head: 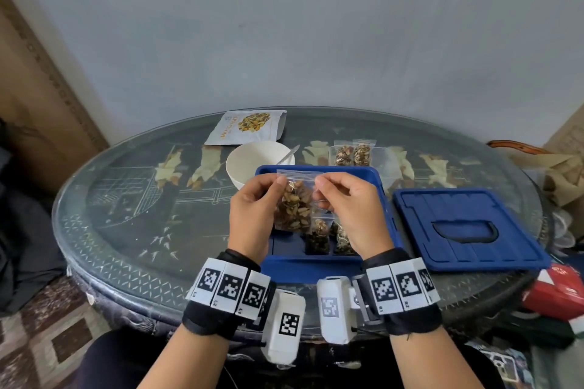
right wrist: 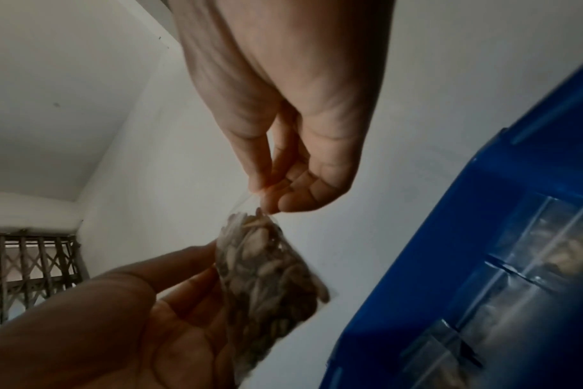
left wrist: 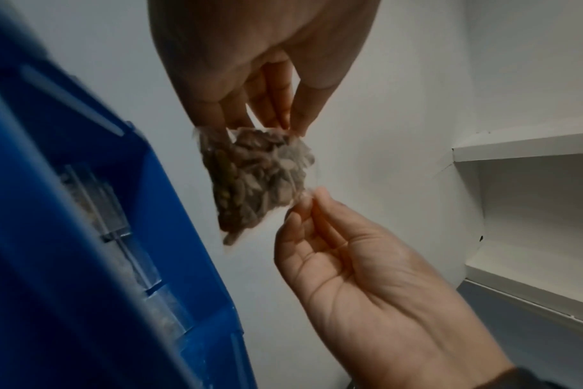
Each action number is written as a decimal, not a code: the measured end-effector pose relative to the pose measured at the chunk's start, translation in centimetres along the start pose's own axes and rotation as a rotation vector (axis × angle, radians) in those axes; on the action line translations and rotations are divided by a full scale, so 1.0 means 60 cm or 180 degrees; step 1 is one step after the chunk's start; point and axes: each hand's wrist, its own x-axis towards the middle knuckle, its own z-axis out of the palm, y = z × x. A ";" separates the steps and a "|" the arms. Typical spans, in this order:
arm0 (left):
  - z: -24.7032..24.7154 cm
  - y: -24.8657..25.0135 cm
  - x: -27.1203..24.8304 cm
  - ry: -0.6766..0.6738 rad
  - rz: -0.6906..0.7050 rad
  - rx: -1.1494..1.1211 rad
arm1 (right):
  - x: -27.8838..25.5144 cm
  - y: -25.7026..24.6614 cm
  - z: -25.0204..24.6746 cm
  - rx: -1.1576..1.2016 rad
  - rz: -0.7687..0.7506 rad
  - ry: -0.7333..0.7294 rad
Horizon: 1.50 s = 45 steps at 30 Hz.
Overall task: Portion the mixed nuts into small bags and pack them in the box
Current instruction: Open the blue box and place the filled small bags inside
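A small clear zip bag of mixed nuts (head: 295, 204) hangs above the open blue box (head: 316, 265). My left hand (head: 279, 181) pinches the bag's top left edge and my right hand (head: 319, 183) pinches its top right edge. In the left wrist view the left hand (left wrist: 305, 196) pinches one end of the bag (left wrist: 253, 179), and the right hand (left wrist: 283, 126) pinches the other. The right wrist view shows the right hand (right wrist: 210, 260) against the bag (right wrist: 270, 284) and the left hand (right wrist: 267, 200) pinching its top. Two filled bags (head: 319, 237) stand in the box's compartments.
The blue lid (head: 467, 227) lies right of the box. Behind the box stand a white bowl (head: 249, 164) with a spoon (head: 289, 155), the nut pouch (head: 246, 128) and two filled bags (head: 352, 153). A red pack (head: 556, 290) sits at the table's right edge.
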 end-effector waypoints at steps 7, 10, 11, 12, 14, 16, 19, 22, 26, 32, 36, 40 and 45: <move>-0.005 -0.016 -0.004 0.0072 0.0022 0.0141 | -0.010 0.020 0.013 -0.0453 -0.0189 0.0170; -0.001 -0.015 -0.003 -0.0043 -0.0048 0.0106 | -0.007 0.022 0.017 -0.0575 -0.0216 0.0285; 0.000 -0.015 -0.003 -0.0083 -0.0092 0.0096 | -0.006 0.023 0.018 -0.0582 -0.0214 0.0317; 0.001 -0.014 -0.002 -0.0114 -0.0129 0.0102 | -0.006 0.024 0.018 -0.0584 -0.0209 0.0340; 0.003 -0.014 0.001 -0.0155 -0.0175 0.0128 | -0.006 0.025 0.018 -0.0575 -0.0188 0.0362; 0.003 -0.014 0.001 -0.0168 -0.0208 0.0151 | -0.009 0.027 0.019 -0.0545 -0.0162 0.0373; 0.002 -0.016 0.000 -0.0120 -0.0190 0.0166 | -0.015 0.027 0.021 -0.0453 -0.0074 0.0354; -0.001 -0.019 0.000 -0.0033 -0.0135 0.0207 | -0.017 0.027 0.022 -0.0355 0.0063 0.0197; 0.000 -0.020 -0.003 0.0032 -0.0037 0.0349 | -0.020 0.027 0.024 -0.0467 0.0056 0.0060; -0.001 -0.018 -0.005 -0.0154 -0.0116 0.0170 | -0.023 0.026 0.024 -0.0464 -0.0255 0.0229; -0.004 -0.019 -0.008 -0.0461 -0.0141 0.0258 | -0.024 0.030 0.024 -0.0489 -0.0326 0.0331; -0.004 -0.020 -0.011 -0.0353 0.0031 0.0445 | -0.025 0.036 0.026 -0.0474 -0.0137 0.0281; -0.004 -0.021 -0.015 -0.0240 0.0151 0.0561 | -0.030 0.034 0.027 -0.0379 -0.0076 0.0097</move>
